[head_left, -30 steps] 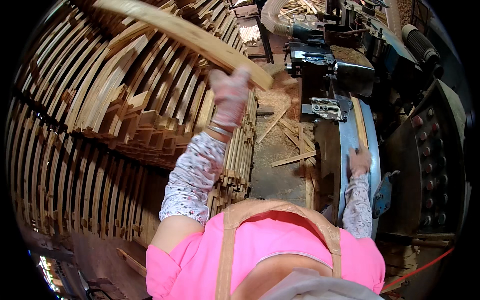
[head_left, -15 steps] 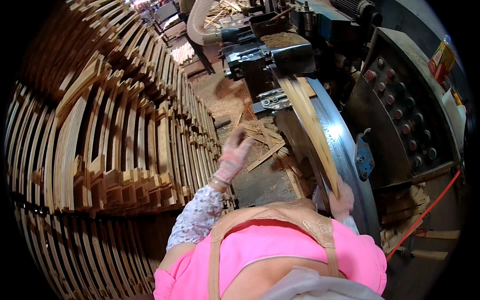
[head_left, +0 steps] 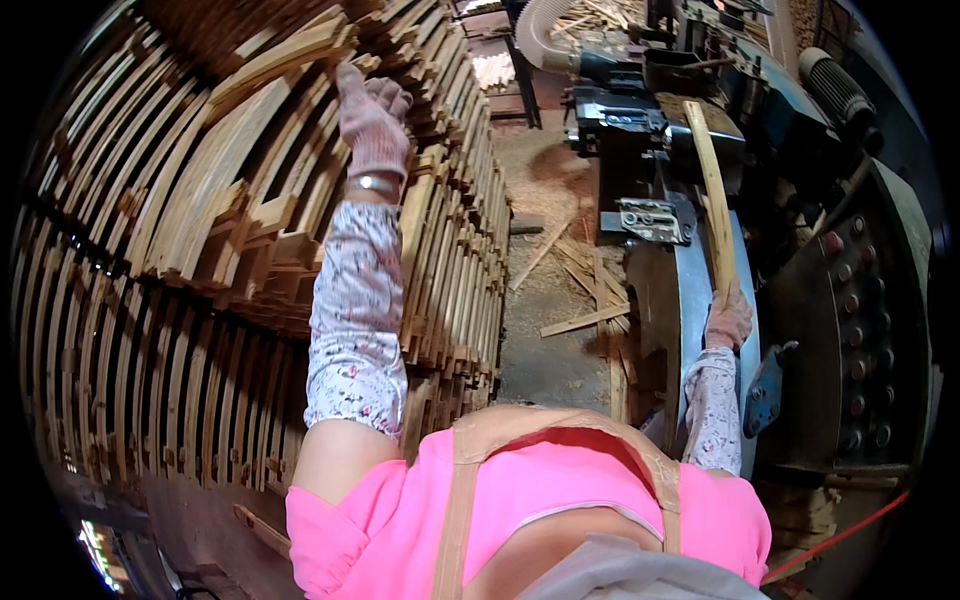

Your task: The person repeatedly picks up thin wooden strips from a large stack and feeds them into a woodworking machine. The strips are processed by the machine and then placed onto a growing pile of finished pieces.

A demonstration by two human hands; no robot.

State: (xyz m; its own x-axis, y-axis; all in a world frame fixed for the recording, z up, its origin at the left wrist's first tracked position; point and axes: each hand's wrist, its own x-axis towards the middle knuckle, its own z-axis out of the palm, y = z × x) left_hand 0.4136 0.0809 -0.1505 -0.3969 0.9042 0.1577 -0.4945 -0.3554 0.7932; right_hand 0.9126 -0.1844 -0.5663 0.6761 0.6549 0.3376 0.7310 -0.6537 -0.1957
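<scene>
My right hand, in a pale pinkish glove, is closed round the near end of a long, slightly curved wooden strip. The strip points away from me, above the metal machine table, and its far end is raised near the machine head. On the left, my gloved left hand reaches far out over a tall stack of wooden strips. Its fingers are loosely bent and apart, beside the top strips, with nothing seen in them.
A control panel with rows of buttons stands at the right. Behind the table are the machine head and a ribbed hose. Offcuts and sawdust lie on the floor between stack and machine. A red cord runs at lower right.
My left hand has gone from above the floor gap out to the stack at left. The strip, blurred before, now points further forward in my right hand. The view has turned left.
</scene>
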